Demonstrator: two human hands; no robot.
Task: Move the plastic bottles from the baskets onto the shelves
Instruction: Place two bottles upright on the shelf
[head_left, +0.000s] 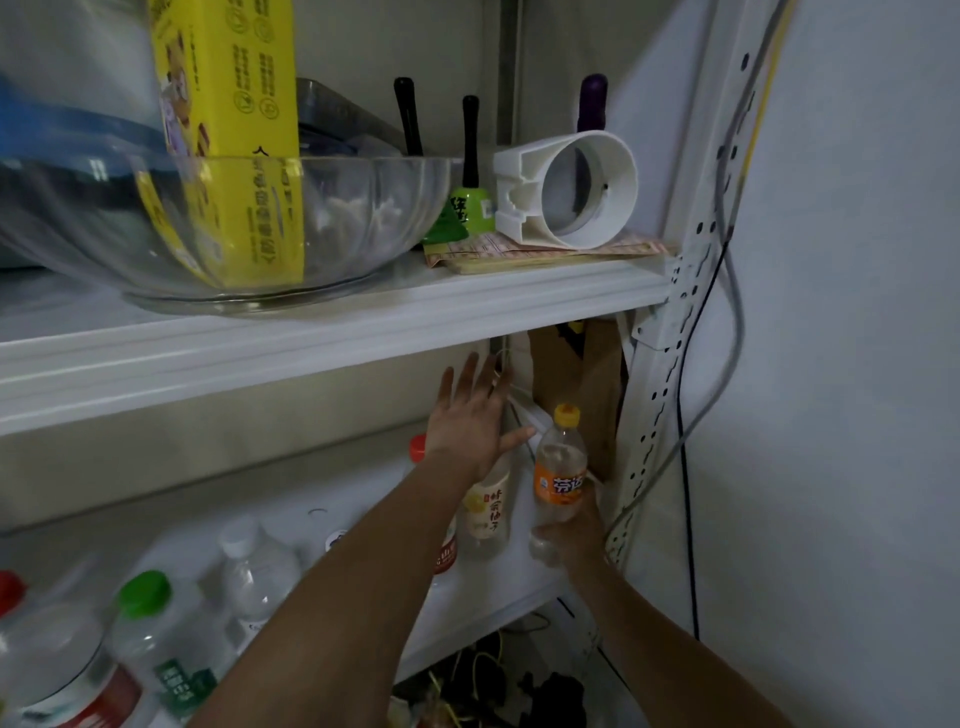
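The person's right hand (569, 540) gripped the orange bottle (560, 467) low on its body, fingers curled round the clear part under the orange label. The bottle was upright, yellow cap on top, at the right end of the lower shelf (358, 488), near the white post (670, 364). The hand hid its base, so I could not tell whether it sat on the shelf or hung just above it. A brown bag (589, 374) stood behind it at the back.

The left hand (470, 415) was spread wide, fingers straight and reaching toward the back of the shelf, holding nothing. Its thumb pointed toward the orange bottle's neck without touching it. Under the wrist stood a pale bottle (485, 512) with a cream label, just beside the orange one on its left. A red-capped bottle (418, 449) showed behind the forearm, mostly hidden.

Further left on the same shelf stood a white-capped bottle (254, 571), a green-capped bottle (156, 639) and, blurred at the edge of view, a red-labelled bottle (52, 670).

On the upper shelf (311, 343) sat a glass bowl (208, 228). A yellow box (228, 104) stood upright and showed through the glass, though I could not tell whether it was inside or behind the bowl. To the right were a green bell (470, 208) and a white tube (571, 189), the tube lying on its side on flat packets (545, 252).
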